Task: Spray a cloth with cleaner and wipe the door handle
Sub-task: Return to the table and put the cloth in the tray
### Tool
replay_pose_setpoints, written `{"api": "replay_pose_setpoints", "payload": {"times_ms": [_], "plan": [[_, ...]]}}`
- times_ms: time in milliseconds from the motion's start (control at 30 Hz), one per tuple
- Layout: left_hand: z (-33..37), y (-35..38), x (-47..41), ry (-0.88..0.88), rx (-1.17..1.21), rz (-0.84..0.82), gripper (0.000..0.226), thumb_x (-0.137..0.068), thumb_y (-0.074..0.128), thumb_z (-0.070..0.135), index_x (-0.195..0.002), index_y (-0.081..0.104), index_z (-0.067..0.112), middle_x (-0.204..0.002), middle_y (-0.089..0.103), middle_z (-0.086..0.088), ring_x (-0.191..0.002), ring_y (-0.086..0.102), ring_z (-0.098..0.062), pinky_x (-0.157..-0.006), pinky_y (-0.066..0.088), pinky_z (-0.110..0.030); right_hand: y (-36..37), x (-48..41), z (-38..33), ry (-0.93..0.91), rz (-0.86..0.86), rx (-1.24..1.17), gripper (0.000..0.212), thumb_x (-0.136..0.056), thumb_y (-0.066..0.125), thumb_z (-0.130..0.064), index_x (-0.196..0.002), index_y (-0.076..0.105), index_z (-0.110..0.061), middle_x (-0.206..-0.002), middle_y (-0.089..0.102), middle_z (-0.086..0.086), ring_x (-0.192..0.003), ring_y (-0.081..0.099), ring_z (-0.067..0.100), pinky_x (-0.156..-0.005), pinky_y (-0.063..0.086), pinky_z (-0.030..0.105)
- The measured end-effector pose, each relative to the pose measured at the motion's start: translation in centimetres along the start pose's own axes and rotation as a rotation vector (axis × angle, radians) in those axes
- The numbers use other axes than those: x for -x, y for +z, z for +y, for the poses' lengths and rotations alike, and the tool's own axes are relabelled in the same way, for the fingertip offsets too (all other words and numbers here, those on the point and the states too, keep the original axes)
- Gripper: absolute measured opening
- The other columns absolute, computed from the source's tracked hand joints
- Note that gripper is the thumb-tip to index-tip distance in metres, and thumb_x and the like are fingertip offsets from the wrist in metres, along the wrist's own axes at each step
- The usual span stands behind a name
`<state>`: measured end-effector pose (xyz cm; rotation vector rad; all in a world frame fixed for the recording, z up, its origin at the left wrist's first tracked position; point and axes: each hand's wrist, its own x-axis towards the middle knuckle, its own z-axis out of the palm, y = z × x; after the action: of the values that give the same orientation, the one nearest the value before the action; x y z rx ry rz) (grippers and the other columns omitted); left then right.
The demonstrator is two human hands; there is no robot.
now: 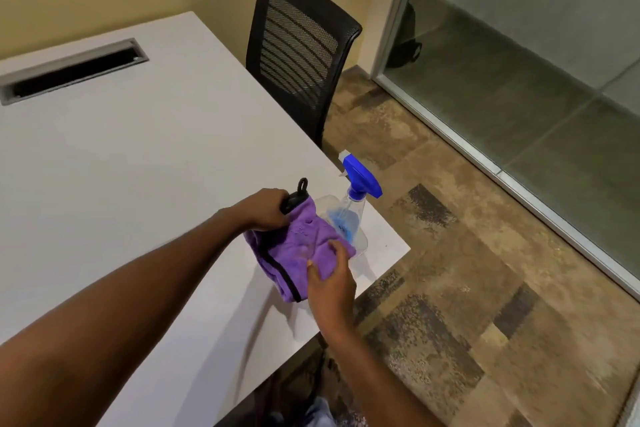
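Observation:
A purple cloth (298, 246) with black trim and a black hanging clip is held just above the white table's (138, 166) near right corner. My left hand (265, 210) grips its top edge by the clip. My right hand (329, 282) pinches its lower right side. Right behind the cloth, a clear spray bottle (349, 215) with a blue trigger head and blue liquid stands upright on the table corner, partly hidden by the cloth. No door handle is in view.
A black mesh office chair (299, 45) stands at the table's far right edge. A grey cable slot (72, 69) is set into the tabletop at the back left. A glass wall (519, 45) with a metal frame runs along the right, over patterned carpet (467, 270).

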<state>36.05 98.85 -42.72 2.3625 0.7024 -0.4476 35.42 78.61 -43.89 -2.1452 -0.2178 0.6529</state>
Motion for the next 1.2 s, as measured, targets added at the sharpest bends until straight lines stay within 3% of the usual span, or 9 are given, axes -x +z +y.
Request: {"api": "replay_pose_setpoints", "payload": {"times_ms": [67,133,333,467,600,767,1000,1200], "plan": [[0.2,0.4,-0.3,0.022,-0.029,0.034,0.015,-0.082,0.061,0.023,-0.093,0.054,0.015,-0.09,0.059,-0.004,-0.082,0.055,-0.021,-0.064,0.039,-0.027,0.1,-0.1,0.4,-0.027,-0.058,0.07,0.042,-0.094,0.059,-0.036,-0.131,0.055,-0.018,-0.123,0.059,0.011,-0.113,0.057,0.023,-0.082,0.043,0.02],[0.1,0.8,-0.6,0.023,-0.04,0.073,0.019,-0.079,0.062,0.022,-0.094,0.056,0.013,-0.09,0.06,-0.005,-0.083,0.056,-0.022,-0.064,0.042,-0.028,0.1,-0.3,0.5,-0.026,-0.094,0.1,0.044,-0.093,0.058,-0.041,-0.13,0.058,-0.018,-0.121,0.059,0.011,-0.108,0.055,0.018,-0.08,0.039,0.017],[-0.1,1.5,-1.1,-0.034,0.03,0.154,0.035,-0.074,0.071,0.025,-0.102,0.058,0.009,-0.095,0.06,-0.007,-0.086,0.057,-0.022,-0.065,0.045,-0.028,0.7,-1.8,0.5,-0.047,-0.141,0.242,0.054,-0.083,0.068,-0.051,-0.122,0.064,-0.015,-0.119,0.063,0.007,-0.106,0.058,0.018,-0.086,0.047,0.021],[-0.2,1.8,-1.2,-0.032,0.013,0.168,0.035,-0.073,0.072,0.026,-0.099,0.056,0.009,-0.094,0.062,-0.008,-0.083,0.058,-0.022,-0.065,0.048,-0.03,1.2,-3.2,-0.4,-0.029,-0.178,0.356,0.054,-0.086,0.067,-0.045,-0.128,0.059,-0.012,-0.124,0.062,0.007,-0.111,0.059,0.02,-0.093,0.048,0.025],[-0.3,2.2,-1.4,-0.036,-0.046,0.156,0.031,-0.074,0.069,0.022,-0.097,0.053,0.01,-0.092,0.059,-0.007,-0.079,0.056,-0.022,-0.063,0.046,-0.031,2.1,-4.6,-1.1,0.035,-0.213,0.444,0.055,-0.088,0.065,-0.045,-0.13,0.054,-0.011,-0.123,0.063,0.009,-0.107,0.06,0.021,-0.09,0.049,0.027],[-0.3,2.7,-1.8,0.03,-0.098,0.151,0.022,-0.074,0.066,0.016,-0.084,0.046,0.013,-0.091,0.053,-0.008,-0.073,0.05,-0.019,-0.057,0.039,-0.028,2.6,-5.5,-1.7,0.077,-0.239,0.586,0.06,-0.091,0.061,-0.045,-0.138,0.044,-0.012,-0.133,0.055,0.011,-0.118,0.056,0.023,-0.097,0.047,0.03],[-0.3,3.8,-1.9,0.101,-0.214,0.167,0.035,-0.076,0.069,0.027,-0.101,0.051,0.01,-0.104,0.045,-0.011,-0.078,0.048,-0.022,-0.062,0.04,-0.032,2.9,-6.2,-2.0,0.072,-0.282,0.847,0.056,-0.093,0.059,-0.043,-0.137,0.044,-0.011,-0.135,0.054,0.013,-0.119,0.057,0.026,-0.093,0.051,0.035],[-0.2,4.8,-1.9,0.144,-0.354,0.174,0.042,-0.083,0.064,0.034,-0.115,0.052,0.009,-0.112,0.047,-0.014,-0.097,0.05,-0.029,-0.068,0.037,-0.032,3.4,-6.8,-1.7,0.143,-0.334,0.874,0.061,-0.09,0.063,-0.042,-0.14,0.039,-0.017,-0.137,0.049,0.01,-0.122,0.052,0.024,-0.095,0.05,0.034]]}}
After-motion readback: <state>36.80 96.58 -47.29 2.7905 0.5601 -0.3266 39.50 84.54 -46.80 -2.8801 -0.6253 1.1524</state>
